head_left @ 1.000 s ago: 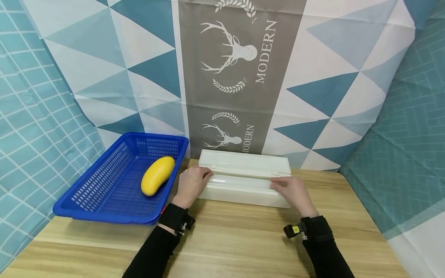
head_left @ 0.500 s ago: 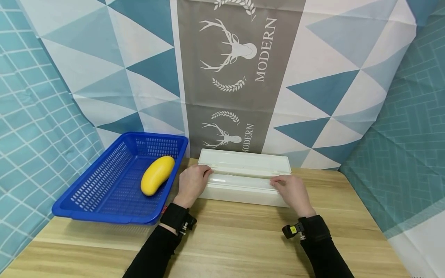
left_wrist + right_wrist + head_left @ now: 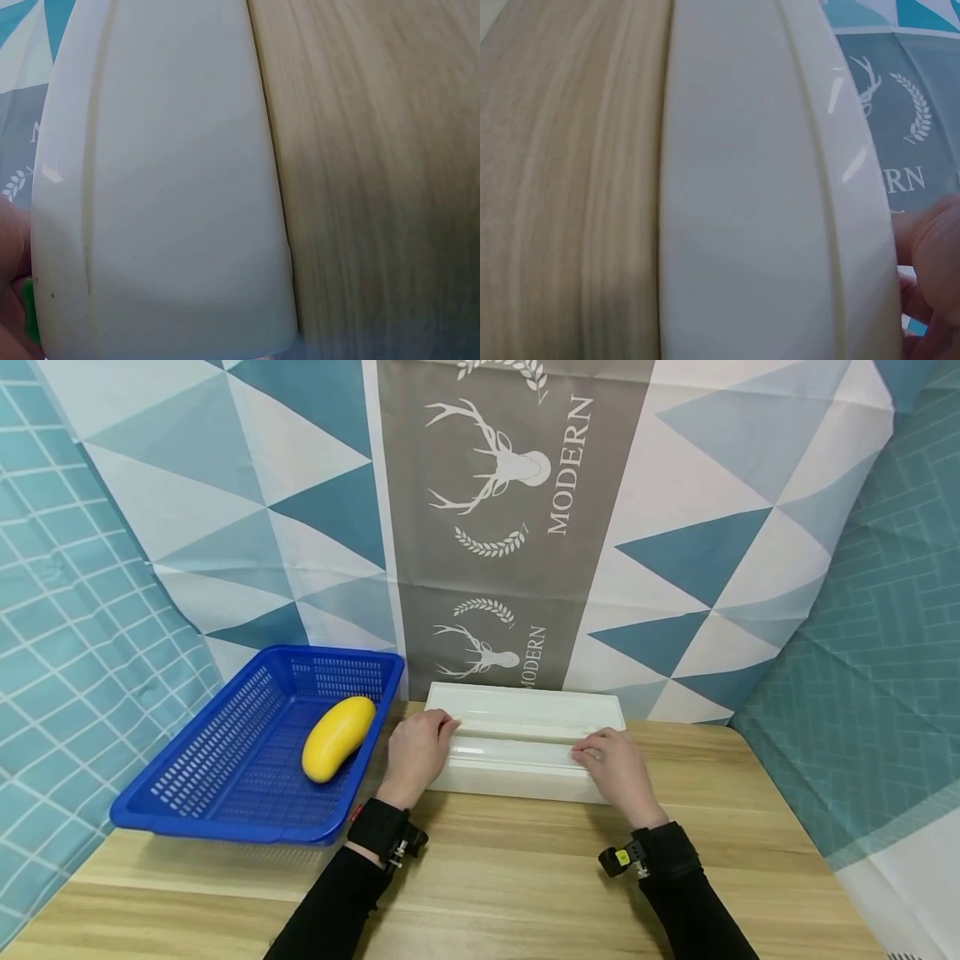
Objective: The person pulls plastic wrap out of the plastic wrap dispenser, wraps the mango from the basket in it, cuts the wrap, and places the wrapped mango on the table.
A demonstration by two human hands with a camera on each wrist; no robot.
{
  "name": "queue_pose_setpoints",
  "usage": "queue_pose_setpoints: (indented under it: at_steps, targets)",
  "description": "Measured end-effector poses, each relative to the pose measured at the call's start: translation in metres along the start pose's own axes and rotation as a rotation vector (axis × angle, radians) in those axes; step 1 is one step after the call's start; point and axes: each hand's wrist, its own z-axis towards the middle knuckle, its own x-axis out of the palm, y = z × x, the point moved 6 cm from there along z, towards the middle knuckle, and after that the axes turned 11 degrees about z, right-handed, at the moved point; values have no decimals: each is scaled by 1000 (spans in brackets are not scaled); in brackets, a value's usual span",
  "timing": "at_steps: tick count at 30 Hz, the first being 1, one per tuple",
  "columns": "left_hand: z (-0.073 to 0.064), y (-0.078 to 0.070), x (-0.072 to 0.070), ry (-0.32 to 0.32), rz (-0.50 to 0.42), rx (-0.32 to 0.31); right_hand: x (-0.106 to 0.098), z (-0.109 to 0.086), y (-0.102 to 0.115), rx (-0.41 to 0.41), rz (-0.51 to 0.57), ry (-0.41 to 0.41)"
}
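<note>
A long white cling film dispenser (image 3: 517, 783) stands on the table with its lid (image 3: 525, 703) tipped back. Between lid and front wall, a glossy pale roll of cling film (image 3: 513, 752) shows. My left hand (image 3: 415, 756) is at the box's left end, thumb and forefinger pinching at the film's edge. Toward the right end, my right hand (image 3: 617, 774) pinches the film with thumb and fingertips. The film between the hands is too clear to trace. In the left wrist view, a small green patch (image 3: 31, 311) shows beside the fingers, past the white wall.
To the left stands a blue plastic basket (image 3: 225, 827) holding a yellow, elongated squash-like item (image 3: 337, 739). A patterned cloth backdrop (image 3: 495, 568) rises right behind the box. The wooden table (image 3: 510, 877) extends in front of and to the right of the box.
My right hand has shifted slightly left along the roll, its fingers drawn in more. My left hand stays at the left end. The basket and yellow item have not moved.
</note>
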Motion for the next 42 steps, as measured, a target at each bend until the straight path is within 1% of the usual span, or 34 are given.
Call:
queue_pose_setpoints:
  at_steps: [6,9,13,15,19,22,25,29,34,39,42]
  targets:
    - [0,0,0,17,0,-8,5,-1,3,-49,-60,-20]
    - [0,0,1,20,0,-6,4,-2,3,-50,-49,-17]
    - [-1,0,0,14,-6,-4,0,-2,-4,-27,16,35]
    - [-1,1,-1,11,-9,-4,-5,-3,-10,-3,48,67]
    - [0,1,-2,12,-13,-8,-16,-6,-20,35,79,112]
    - [0,2,-3,19,-18,-12,-21,-6,-22,15,72,130]
    - [1,3,-3,28,-26,-16,-23,-4,-20,-17,43,126]
    - [1,5,-2,44,-42,-24,-21,-2,-19,-26,21,123]
    - [1,6,-3,47,-53,-25,-20,-1,-19,-2,44,125]
    - [2,6,-4,20,-80,-21,-24,0,-19,60,79,86]
    - [3,7,-4,-2,-91,-21,-27,0,-17,67,75,53]
